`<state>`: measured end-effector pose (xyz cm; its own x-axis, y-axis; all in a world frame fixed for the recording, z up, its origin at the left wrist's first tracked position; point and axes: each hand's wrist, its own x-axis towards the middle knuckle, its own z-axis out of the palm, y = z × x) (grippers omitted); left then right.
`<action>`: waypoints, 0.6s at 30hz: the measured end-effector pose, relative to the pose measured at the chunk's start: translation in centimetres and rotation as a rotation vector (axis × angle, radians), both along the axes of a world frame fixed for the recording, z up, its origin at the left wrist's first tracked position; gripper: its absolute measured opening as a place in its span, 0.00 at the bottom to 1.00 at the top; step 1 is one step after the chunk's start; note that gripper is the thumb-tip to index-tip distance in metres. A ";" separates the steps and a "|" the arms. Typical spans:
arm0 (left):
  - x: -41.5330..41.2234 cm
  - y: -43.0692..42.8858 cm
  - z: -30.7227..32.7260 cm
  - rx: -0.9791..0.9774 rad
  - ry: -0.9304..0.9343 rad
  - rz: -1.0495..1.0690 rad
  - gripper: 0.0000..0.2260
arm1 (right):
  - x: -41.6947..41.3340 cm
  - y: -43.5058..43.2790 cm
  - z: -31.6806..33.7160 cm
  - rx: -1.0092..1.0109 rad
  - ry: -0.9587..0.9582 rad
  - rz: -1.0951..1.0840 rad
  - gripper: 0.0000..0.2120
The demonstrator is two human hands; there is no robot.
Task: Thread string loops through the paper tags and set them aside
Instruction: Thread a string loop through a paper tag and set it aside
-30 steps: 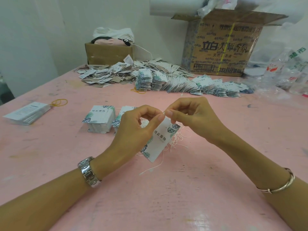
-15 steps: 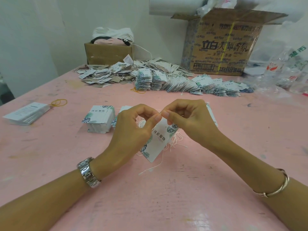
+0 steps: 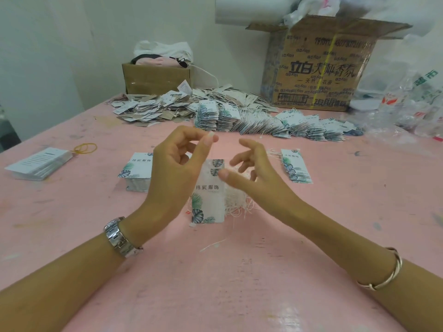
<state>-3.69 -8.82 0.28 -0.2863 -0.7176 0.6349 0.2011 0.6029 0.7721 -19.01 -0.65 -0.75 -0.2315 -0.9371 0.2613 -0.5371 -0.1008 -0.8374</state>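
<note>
Closest in, your paper tag (image 3: 209, 195) dangles upright over the pink table (image 3: 239, 283), hole end up, between your two hands. My guess is it's hanging off the string loop (image 3: 211, 133) so its own weight pulls the loop snug through the hole, but the string is too fine to actually trace. Your left hand (image 3: 175, 168) has thumb and forefinger pinched tight on the top of that loop, other fingers loosely curled. Your right hand (image 3: 256, 171) is slack, fingers spread, holding nothing. Its thumb tip is right by the tag's top edge, can't tell if it touches.

Just behind is the spare string bundle (image 3: 237, 200), handy for the next grab. What looks like the unthreaded stack (image 3: 137, 170) is on the left, a few done tags (image 3: 296, 167) are on the right, and the big finished row (image 3: 275, 127) is further back.
</note>
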 end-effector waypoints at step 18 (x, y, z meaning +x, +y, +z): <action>0.2 -2.2 0.6 0.251 0.290 0.046 0.05 | 1.0 0.0 -0.3 -0.188 -0.342 0.203 0.15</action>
